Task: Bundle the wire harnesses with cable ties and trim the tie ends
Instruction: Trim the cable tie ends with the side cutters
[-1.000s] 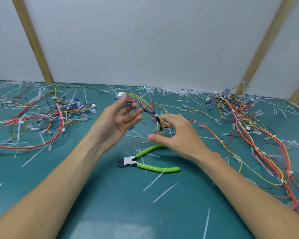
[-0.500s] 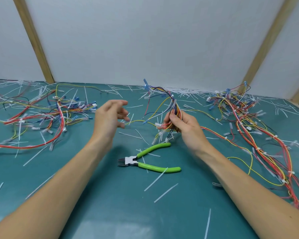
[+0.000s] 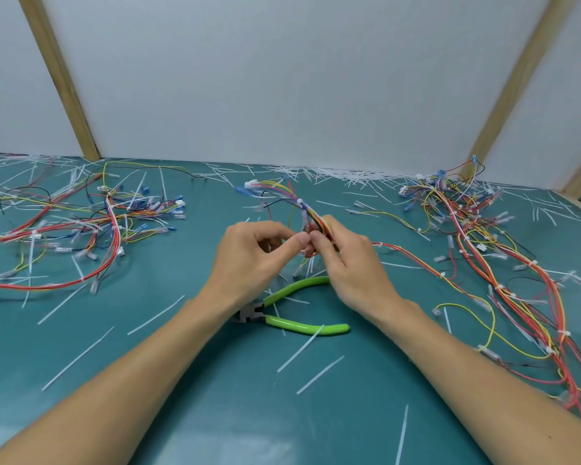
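Observation:
A multicoloured wire harness (image 3: 294, 199) rises from between my hands at the table's centre, its blue and white connectors pointing back-left. My right hand (image 3: 349, 263) grips the bundle of wires. My left hand (image 3: 252, 256) meets it from the left, thumb and fingers pinching at the same spot on the bundle. White tie ends hang below the two hands. The green-handled cutters (image 3: 292, 322) lie on the mat just under my wrists, jaws to the left.
A tied harness pile (image 3: 81, 229) spreads over the left of the green mat (image 3: 182, 380). A larger tangle of harnesses (image 3: 503, 273) runs down the right side. Loose white cable ties and cut ends (image 3: 302, 347) lie scattered everywhere, thickest along the back wall.
My left hand, free and open before, has come right and now pinches the bundle beside my right hand. The harness has dropped lower and swung towards the back-left.

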